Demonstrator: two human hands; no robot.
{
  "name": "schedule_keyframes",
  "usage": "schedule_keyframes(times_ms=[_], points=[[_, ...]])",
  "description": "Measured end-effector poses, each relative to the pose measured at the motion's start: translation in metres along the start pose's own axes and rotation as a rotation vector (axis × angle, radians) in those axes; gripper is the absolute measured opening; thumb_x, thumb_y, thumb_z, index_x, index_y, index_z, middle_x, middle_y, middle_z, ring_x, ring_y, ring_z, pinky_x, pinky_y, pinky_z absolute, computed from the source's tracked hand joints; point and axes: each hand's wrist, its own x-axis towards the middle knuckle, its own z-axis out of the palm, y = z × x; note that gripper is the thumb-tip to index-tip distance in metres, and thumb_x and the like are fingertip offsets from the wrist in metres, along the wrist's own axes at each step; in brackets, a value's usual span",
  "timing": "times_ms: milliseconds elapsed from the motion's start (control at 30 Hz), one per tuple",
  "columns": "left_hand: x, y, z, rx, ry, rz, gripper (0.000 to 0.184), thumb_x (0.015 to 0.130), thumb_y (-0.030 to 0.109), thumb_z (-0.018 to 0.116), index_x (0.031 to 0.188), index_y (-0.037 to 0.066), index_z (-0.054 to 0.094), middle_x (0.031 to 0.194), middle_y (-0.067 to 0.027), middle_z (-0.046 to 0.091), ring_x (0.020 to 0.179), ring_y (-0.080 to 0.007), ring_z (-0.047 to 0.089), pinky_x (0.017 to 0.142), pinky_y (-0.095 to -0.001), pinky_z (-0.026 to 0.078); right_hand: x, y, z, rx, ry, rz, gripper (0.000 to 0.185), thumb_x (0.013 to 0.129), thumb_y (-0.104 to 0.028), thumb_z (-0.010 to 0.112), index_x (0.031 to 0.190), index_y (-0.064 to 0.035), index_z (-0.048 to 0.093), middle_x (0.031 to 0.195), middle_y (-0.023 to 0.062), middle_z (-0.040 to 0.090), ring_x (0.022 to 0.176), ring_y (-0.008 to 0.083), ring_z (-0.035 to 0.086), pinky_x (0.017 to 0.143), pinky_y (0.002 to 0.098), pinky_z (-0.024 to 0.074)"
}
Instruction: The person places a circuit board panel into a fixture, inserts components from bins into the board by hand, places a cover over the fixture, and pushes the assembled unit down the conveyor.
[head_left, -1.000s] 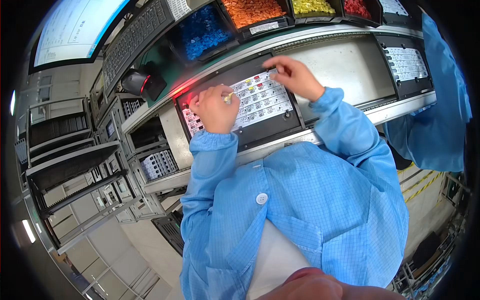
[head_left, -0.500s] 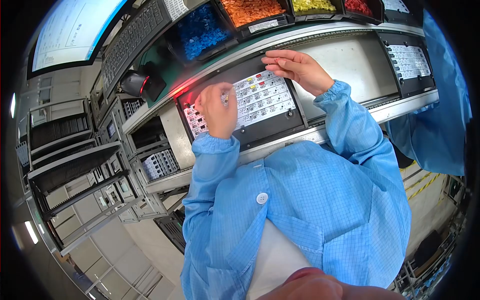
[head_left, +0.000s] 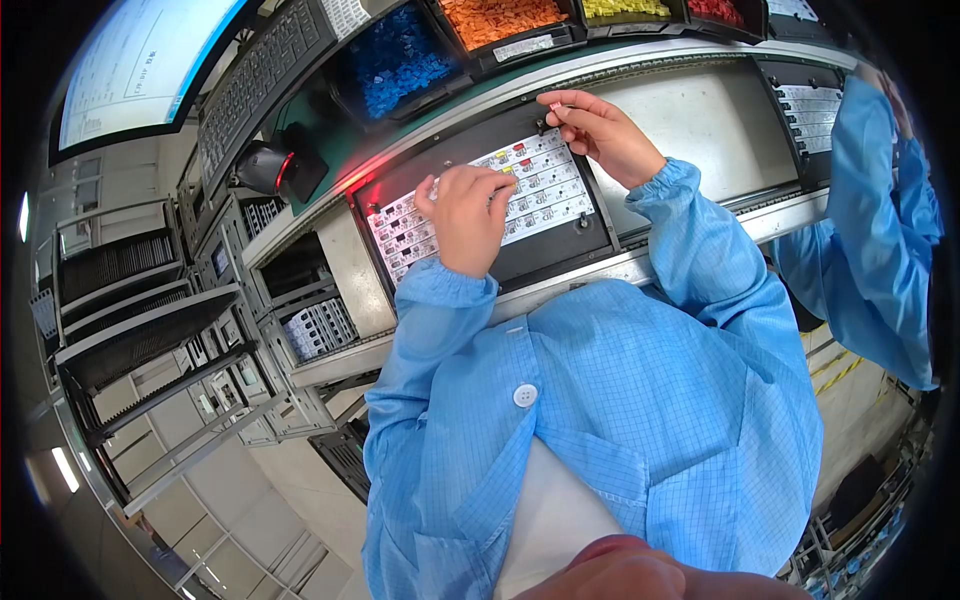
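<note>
In the head view, a white circuit board panel (head_left: 553, 189) with rows of small parts sits in a black carrier frame (head_left: 545, 262). A few yellow and red pieces stand on its upper rows. My left hand (head_left: 466, 218) is over the middle of the panel, thumb and forefinger pinched together near a yellow piece; whether anything is between them I cannot make out. Above the panel's upper right corner is my right hand (head_left: 607, 137), its thumb and fingers closed on a small red component (head_left: 556, 112).
Bins of blue (head_left: 393, 70), orange (head_left: 505, 20), yellow (head_left: 626, 9) and red parts (head_left: 716, 12) line the back. A mouse (head_left: 264, 167) and keyboard (head_left: 262, 88) are at left. Another person's sleeve (head_left: 865, 215) reaches toward a second carrier (head_left: 806, 120) on the right.
My left hand has moved right across the panel, uncovering its left columns. My right hand has shifted slightly, showing the red component at its fingertips. The other person's arms have come in at right.
</note>
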Motion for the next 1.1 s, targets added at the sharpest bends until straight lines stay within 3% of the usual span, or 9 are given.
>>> schedule_keyframes(times_ms=[500, 700, 900, 1000, 1100], points=[[0.006, 0.002, 0.005, 0.02, 0.026, 0.031, 0.002, 0.086, 0.017, 0.082, 0.088, 0.018, 0.081, 0.092, 0.0028, 0.077, 0.102, -0.0187, 0.066, 0.106, -0.0504, 0.029, -0.002, -0.003, 0.001, -0.135, 0.022, -0.016, 0.036, 0.111, -0.032, 0.059, 0.137, -0.0112, 0.072, 0.091, -0.01, 0.06, 0.076, 0.0006, 0.045, 0.067, 0.0167, 0.0368], [0.006, 0.002, 0.008, -0.008, 0.055, 0.032, 0.002, 0.086, 0.016, 0.081, 0.087, 0.018, 0.081, 0.09, 0.0027, 0.077, 0.1, -0.0182, 0.066, 0.106, -0.0494, 0.03, -0.001, -0.001, 0.004, -0.18, 0.025, -0.03, 0.034, 0.109, -0.029, 0.062, 0.136, -0.011, 0.072, 0.097, -0.0085, 0.066, 0.077, 0.0005, 0.045, 0.067, 0.0176, 0.0383], [0.006, 0.002, 0.012, -0.003, 0.074, 0.054, 0.004, 0.085, 0.015, 0.081, 0.088, 0.018, 0.082, 0.092, 0.0033, 0.077, 0.1, -0.0177, 0.066, 0.105, -0.0493, 0.03, -0.002, -0.002, 0.001, -0.305, -0.02, -0.073, 0.035, 0.105, -0.027, 0.07, 0.135, -0.0098, 0.073, 0.108, 0.0005, 0.077, 0.084, 0.0025, 0.058, 0.072, 0.0197, 0.0494], [0.006, 0.003, 0.011, 0.017, 0.066, 0.071, 0.006, 0.086, 0.014, 0.08, 0.089, 0.018, 0.082, 0.092, 0.0038, 0.077, 0.101, -0.0175, 0.066, 0.105, -0.0493, 0.031, -0.006, -0.004, 0.008, -0.297, 0.001, -0.084, 0.033, 0.104, -0.024, 0.071, 0.133, -0.0091, 0.073, 0.096, -0.0063, 0.069, 0.074, 0.0011, 0.045, 0.065, 0.0186, 0.04], [0.005, 0.002, 0.011, -0.003, 0.056, 0.087, 0.008, 0.086, 0.013, 0.08, 0.091, 0.019, 0.082, 0.093, 0.0039, 0.074, 0.101, -0.018, 0.065, 0.106, -0.0494, 0.031, -0.006, -0.003, 0.008, -0.324, 0.005, -0.098, 0.03, 0.103, -0.023, 0.072, 0.129, -0.0072, 0.074, 0.1, -0.0039, 0.072, 0.08, 0.0013, 0.054, 0.069, 0.0187, 0.0446]])
